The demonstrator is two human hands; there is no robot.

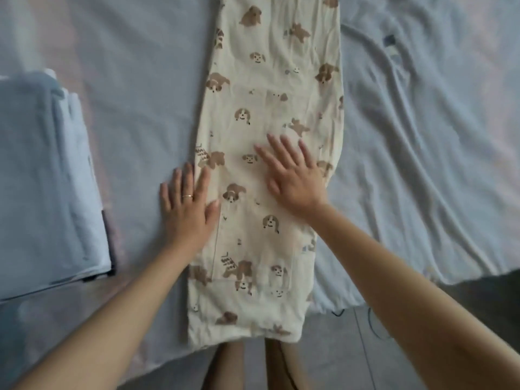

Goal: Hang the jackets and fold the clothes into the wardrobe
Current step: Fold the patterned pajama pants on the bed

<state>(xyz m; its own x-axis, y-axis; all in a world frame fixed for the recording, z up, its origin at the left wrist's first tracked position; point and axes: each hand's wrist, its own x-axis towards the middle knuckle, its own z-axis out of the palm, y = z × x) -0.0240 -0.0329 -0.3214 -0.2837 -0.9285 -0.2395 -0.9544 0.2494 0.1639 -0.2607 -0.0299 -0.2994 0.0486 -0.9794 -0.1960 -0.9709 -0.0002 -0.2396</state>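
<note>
A cream garment [270, 88] printed with brown puppies lies folded into a long narrow strip down the middle of the bed, its near end hanging over the bed's edge. My left hand [188, 206], a ring on one finger, lies flat with straight fingers at the strip's left edge, partly on the sheet. My right hand [292, 175] presses flat on the middle of the strip, fingers spread and pointing away from me.
The bed [422, 164] is covered by a wrinkled pale blue sheet. A stack of folded pale blue clothes [42, 178] sits at the left edge. My bare legs and grey floor [351, 361] show below the bed's near edge.
</note>
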